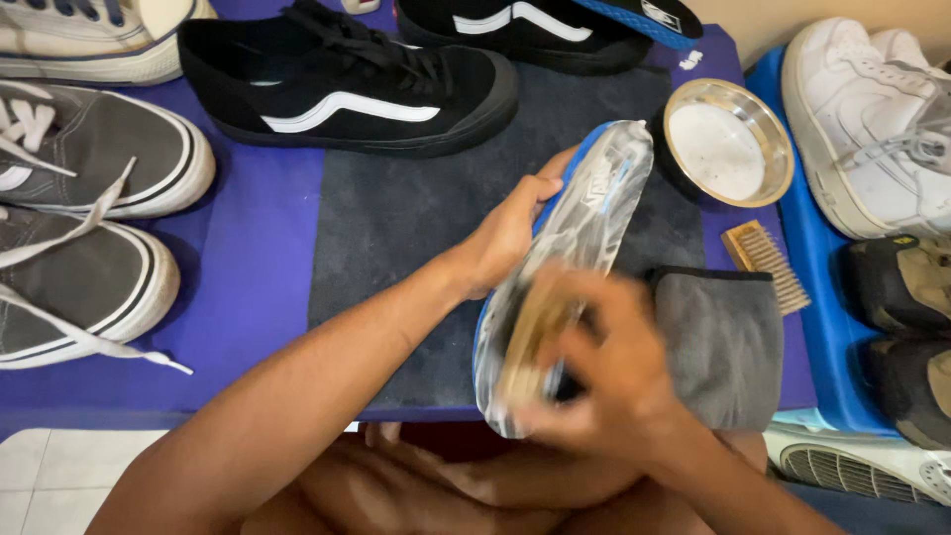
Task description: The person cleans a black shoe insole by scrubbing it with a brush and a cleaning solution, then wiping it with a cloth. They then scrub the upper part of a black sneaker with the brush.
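Observation:
My left hand [510, 233] grips the edge of a blue shoe insole [604, 193] covered in white foam, holding it tilted above a dark grey mat [396, 213]. A wooden brush [530, 337] is in my right hand [604, 372], pressed on the lower half of the insole; the hand is blurred with motion. A black sneaker with a white stripe [347, 84] lies beyond the mat.
A round metal bowl of white foamy liquid [728, 144], a small wooden brush [763, 263] and a folded grey cloth [723, 342] lie to the right. Grey sneakers [89, 218] at the left, white shoes [872, 119] and brown shoes [906, 327] at the right, on a purple table [248, 258].

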